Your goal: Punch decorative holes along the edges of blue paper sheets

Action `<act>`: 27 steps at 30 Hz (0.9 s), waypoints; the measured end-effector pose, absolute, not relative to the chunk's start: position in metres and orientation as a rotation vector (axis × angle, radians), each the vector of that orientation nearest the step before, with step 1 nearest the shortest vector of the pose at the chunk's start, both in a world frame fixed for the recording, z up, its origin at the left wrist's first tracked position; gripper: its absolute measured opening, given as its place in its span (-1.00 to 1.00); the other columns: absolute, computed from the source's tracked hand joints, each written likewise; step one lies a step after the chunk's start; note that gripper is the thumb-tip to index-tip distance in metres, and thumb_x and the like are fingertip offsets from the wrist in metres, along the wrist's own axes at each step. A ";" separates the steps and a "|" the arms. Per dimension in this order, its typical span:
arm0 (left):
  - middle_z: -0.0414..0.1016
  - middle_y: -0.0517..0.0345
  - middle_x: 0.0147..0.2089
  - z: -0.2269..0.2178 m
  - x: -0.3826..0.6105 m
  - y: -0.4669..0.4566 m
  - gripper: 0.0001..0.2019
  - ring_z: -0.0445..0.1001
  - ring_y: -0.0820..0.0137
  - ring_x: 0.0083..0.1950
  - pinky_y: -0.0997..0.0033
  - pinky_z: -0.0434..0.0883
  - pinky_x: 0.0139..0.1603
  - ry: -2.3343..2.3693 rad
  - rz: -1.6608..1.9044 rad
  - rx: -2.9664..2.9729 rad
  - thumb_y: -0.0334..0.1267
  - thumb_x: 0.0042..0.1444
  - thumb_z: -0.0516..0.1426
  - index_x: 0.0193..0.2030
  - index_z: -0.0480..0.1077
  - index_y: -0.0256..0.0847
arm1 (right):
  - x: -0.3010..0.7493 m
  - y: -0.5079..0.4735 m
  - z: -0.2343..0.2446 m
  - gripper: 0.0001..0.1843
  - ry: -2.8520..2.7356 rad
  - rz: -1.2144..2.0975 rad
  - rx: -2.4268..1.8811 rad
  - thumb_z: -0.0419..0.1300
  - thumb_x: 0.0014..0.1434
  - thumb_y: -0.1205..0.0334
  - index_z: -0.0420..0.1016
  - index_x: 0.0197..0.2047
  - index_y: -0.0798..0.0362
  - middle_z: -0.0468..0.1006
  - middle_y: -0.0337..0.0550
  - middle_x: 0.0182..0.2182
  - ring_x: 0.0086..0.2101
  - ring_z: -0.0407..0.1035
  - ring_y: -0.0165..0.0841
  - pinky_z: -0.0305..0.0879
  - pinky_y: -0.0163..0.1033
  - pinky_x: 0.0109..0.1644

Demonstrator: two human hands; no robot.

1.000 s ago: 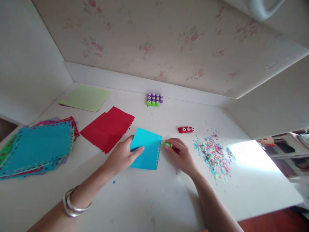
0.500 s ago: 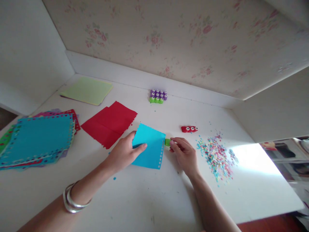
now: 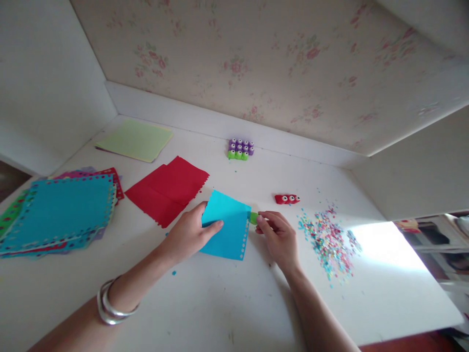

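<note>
My left hand (image 3: 191,232) pinches the left side of a blue sheet of paper (image 3: 229,230), thumb on top and fingers underneath. A column of small punched holes runs down the sheet's right edge. At that edge, near the upper right corner, my right hand (image 3: 279,238) is closed on a small green craft punch (image 3: 253,218), partly hidden by the fingers. Whether the punch is pressed down cannot be made out. Left of the blue sheet lie red sheets (image 3: 168,188) with notched edges.
Purple and green punches (image 3: 241,148) stand in rows by the wall, with red punches (image 3: 287,199) nearer. Colourful paper confetti (image 3: 330,239) is heaped at the right. A stack of punched sheets (image 3: 69,208) lies left, and pale green paper (image 3: 135,139) at the back left.
The view has shifted slightly. The right hand and green punch stay at the blue sheet's right edge, and the punch looks tilted a little differently. Both grips are unchanged.
</note>
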State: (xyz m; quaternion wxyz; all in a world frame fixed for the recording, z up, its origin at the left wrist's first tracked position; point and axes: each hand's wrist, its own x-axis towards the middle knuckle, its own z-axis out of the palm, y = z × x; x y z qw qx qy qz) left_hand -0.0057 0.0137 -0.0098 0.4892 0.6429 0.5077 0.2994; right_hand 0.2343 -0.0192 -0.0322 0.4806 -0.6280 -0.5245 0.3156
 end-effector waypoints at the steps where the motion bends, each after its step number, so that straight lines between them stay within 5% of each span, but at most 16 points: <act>1: 0.57 -0.01 -0.01 -0.010 -0.006 0.014 -0.55 0.54 0.06 -0.04 0.18 0.44 -0.08 1.239 0.725 1.569 0.04 0.14 0.16 0.10 0.40 -0.15 | 0.234 -0.019 -0.032 -0.78 -1.282 0.767 -1.530 0.29 0.17 0.03 0.62 -0.23 -0.01 0.54 -0.10 -0.18 -0.47 0.48 -0.40 0.46 -0.24 -0.41; 12: 0.59 0.04 -0.08 -0.010 -0.007 0.014 -0.63 0.55 0.13 -0.12 0.24 0.42 -0.14 1.251 0.620 1.628 0.00 0.17 0.14 0.03 0.39 -0.15 | 0.233 -0.021 -0.030 -0.76 -1.338 0.692 -1.523 0.28 0.18 0.04 0.62 -0.24 0.04 0.53 -0.10 -0.21 -0.49 0.48 -0.43 0.48 -0.29 -0.45; 27: 0.53 0.00 0.10 -0.009 -0.009 0.016 -0.53 0.49 0.08 0.10 0.16 0.42 0.08 1.102 0.726 1.462 0.06 0.16 0.17 0.11 0.40 -0.15 | 0.241 -0.022 -0.025 -0.77 -1.534 0.506 -1.588 0.24 0.22 0.09 0.61 -0.13 0.01 0.52 -0.07 -0.16 -0.44 0.36 -0.43 0.37 -0.29 -0.42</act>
